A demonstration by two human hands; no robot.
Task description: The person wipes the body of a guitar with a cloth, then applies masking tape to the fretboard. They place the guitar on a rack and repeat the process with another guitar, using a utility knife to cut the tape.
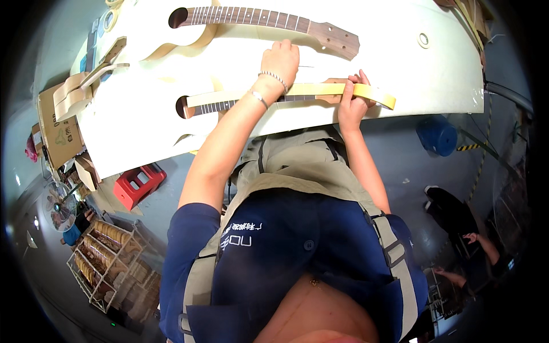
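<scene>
A ukulele (209,107) with a dark fretboard lies near the table's front edge, its pale body to the left. Along its neck runs a strip of yellow masking tape (317,89), which curls into a loop past the headstock. The strip is pinched in the fingers of my right hand (353,103), over the headstock end. My left hand (280,62) is closed above the neck's middle, its forearm crossing the tape; a thin dark line juts out beside it, and what it holds is hidden. Farther back lies a second ukulele (251,17), its fretboard bare.
The pale-covered table (423,77) carries a tape roll (423,40) at right and another ukulele body (74,97) at far left. On the floor are a red stool (139,186), a blue bin (437,136) and a rack (106,257). Another person (457,217) is at lower right.
</scene>
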